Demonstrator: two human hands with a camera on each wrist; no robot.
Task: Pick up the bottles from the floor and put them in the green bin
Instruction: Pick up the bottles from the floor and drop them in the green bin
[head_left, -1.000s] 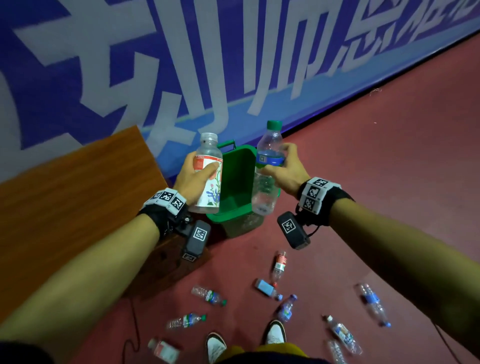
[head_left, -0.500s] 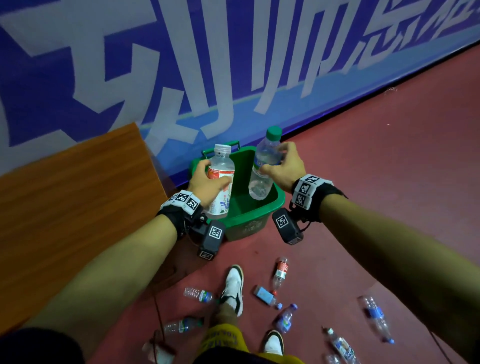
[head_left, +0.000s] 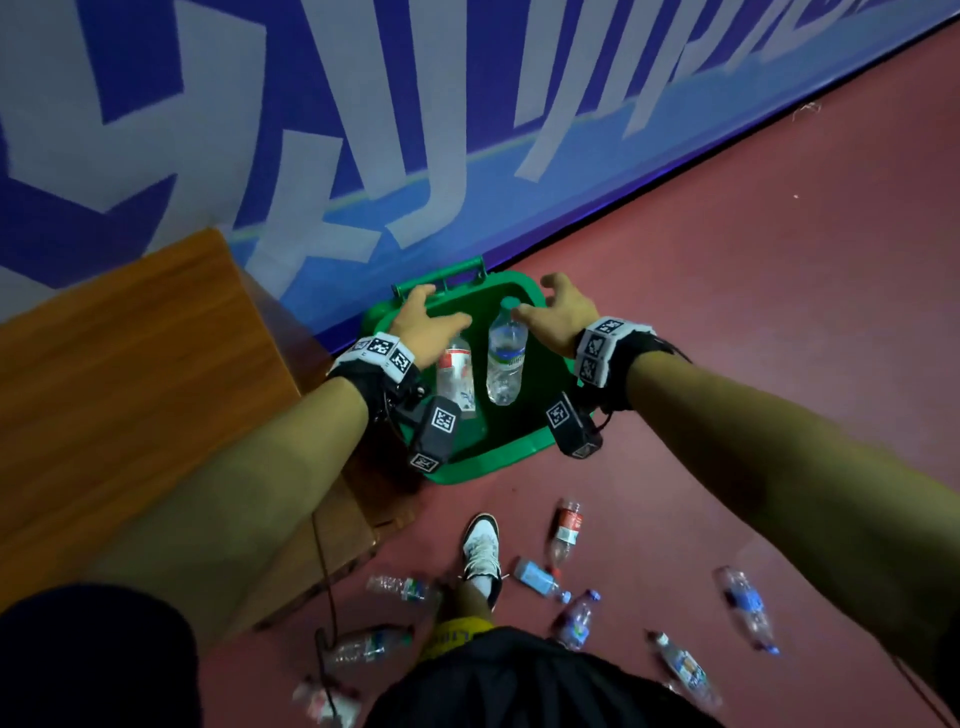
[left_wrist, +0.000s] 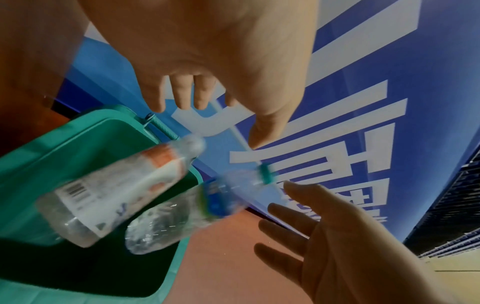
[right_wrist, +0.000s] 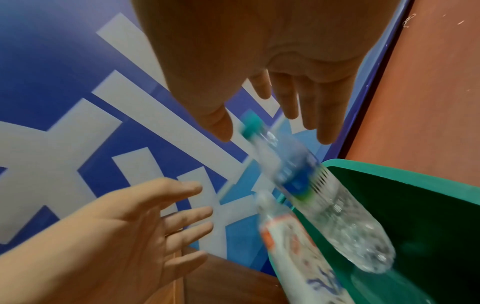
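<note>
Head view shows both hands, left hand (head_left: 423, 325) and right hand (head_left: 558, 317), spread and holding nothing above the green bin (head_left: 470, 470); the red-labelled bottle (head_left: 456, 374) and green-capped bottle (head_left: 505, 358) are inside its rim. Releasing low over the bin's middle should keep them from bouncing out; more bottles (head_left: 566, 530) lie on the floor nearer the person than the bin.

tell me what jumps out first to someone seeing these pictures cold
Two clear plastic bottles, a red-labelled one and a green-capped, blue-labelled one, hang blurred over the open green plastic bin by the blue wall. Above them the left hand and right hand are spread, holding nothing. More plastic bottles litter the red floor near the person's shoe.
</note>
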